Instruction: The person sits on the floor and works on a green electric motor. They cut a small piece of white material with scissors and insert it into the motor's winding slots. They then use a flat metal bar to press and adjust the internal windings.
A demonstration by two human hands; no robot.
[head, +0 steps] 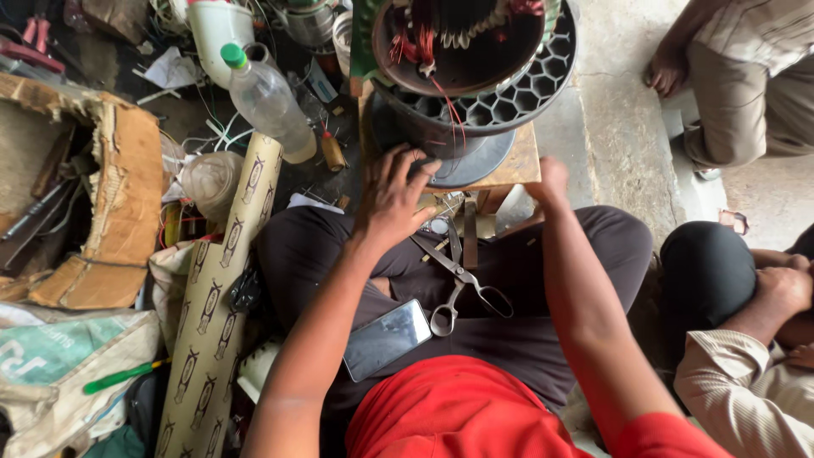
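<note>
Hands, left hand (392, 197) and right hand (549, 178), touch dark round motor housing (475, 110).

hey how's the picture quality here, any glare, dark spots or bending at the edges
Head view: soft, even daylight with weak shadows; mild glare on the phone screen lying on the lap; the clutter at upper left sits darker; wide-lens bending shows in the cardboard tube and the frame edges; left hand on the motor housing and right hand look reasonably sharp.
</note>
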